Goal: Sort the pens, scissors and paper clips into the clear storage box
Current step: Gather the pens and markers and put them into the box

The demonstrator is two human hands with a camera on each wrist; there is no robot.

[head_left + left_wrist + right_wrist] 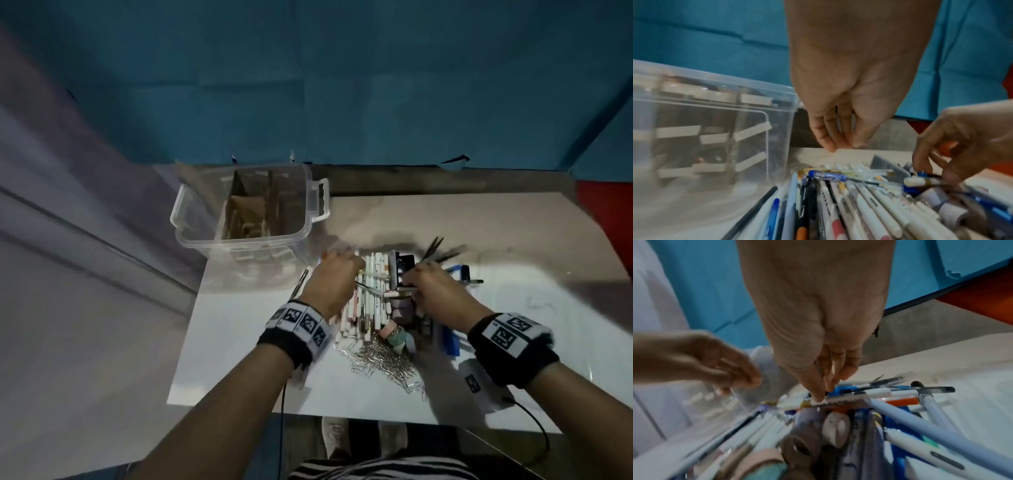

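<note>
The clear storage box [239, 240] with brown card dividers stands at the table's back left, its wall [715, 105] close to my left hand. A heap of pens [370, 301] lies mid-table, with loose paper clips [380, 356] in front of it. My left hand [334, 274] hovers over the heap's left end, its fingers [830, 142] hanging straight down with nothing in them. My right hand [428, 284] pinches crosswise pens at the heap's right, thumb and fingers [818, 395] on a white pen with a gold band [838, 401]. Dark blurred shafts [442, 255] jut beyond it. No scissors can be made out.
Tape rolls [397, 337] and a blue flat item [450, 339] lie among the pens. Everything sits on a white board [479, 222] atop the table. A teal cloth wall rises behind, and something red [606, 212] sits at the right edge. Cables hang from both wristbands.
</note>
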